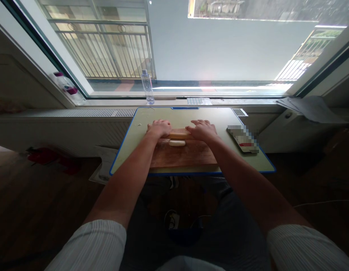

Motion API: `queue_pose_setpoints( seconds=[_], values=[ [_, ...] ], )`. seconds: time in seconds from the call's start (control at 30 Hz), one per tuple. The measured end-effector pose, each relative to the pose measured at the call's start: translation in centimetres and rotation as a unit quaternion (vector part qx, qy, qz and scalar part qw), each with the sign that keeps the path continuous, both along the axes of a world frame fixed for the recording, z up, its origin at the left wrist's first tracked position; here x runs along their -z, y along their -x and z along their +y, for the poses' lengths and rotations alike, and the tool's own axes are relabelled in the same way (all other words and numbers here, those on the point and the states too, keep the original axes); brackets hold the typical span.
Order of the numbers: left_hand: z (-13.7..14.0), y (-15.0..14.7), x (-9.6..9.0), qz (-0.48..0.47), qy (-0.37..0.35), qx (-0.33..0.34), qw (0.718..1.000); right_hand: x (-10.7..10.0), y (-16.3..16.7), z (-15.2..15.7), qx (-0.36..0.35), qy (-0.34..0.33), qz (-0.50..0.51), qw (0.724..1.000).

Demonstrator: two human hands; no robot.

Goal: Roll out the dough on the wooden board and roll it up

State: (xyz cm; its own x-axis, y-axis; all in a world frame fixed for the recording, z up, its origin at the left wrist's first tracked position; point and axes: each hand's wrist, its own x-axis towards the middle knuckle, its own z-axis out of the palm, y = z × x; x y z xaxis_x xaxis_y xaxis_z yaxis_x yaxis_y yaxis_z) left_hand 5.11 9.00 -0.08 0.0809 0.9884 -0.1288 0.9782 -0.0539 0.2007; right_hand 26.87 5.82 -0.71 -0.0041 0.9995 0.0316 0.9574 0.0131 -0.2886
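Observation:
A light wooden rolling pin (pixel 178 136) lies across a reddish-brown wooden board (pixel 182 156). My left hand (pixel 159 128) rests over the pin's left end, its fingers reaching forward past it. Over the right end lies my right hand (pixel 203 129), fingers stretched forward and thumb pointing inward. Both palms appear to press on the pin, whose ends they hide. Just on my side of the pin, a short pale roll, which looks like dough (pixel 177 143), sits on the board, between my forearms.
The board is on a pale green table (pixel 129 139) with a blue rim. A phone-like object (pixel 242 140), partly pixelated, lies at its right. On the windowsill stand a clear bottle (pixel 147 87) and a white keyboard-like item (pixel 198 101). Papers (pixel 311 107) lie at right.

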Motion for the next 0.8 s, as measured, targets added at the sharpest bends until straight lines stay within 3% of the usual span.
queue_pose_setpoints(
  seconds=[0.47, 0.8],
  values=[
    [-5.7, -0.1, -0.2, 0.001, -0.106, 0.0, 0.994, 0.3, 0.1, -3.8, -0.039, -0.049, -0.055, 0.997],
    [-8.8, -0.3, 0.4, 0.004, -0.176, -0.006, 0.984, 0.8, 0.6, -7.2, -0.022, -0.105, -0.071, 0.992]
  ],
)
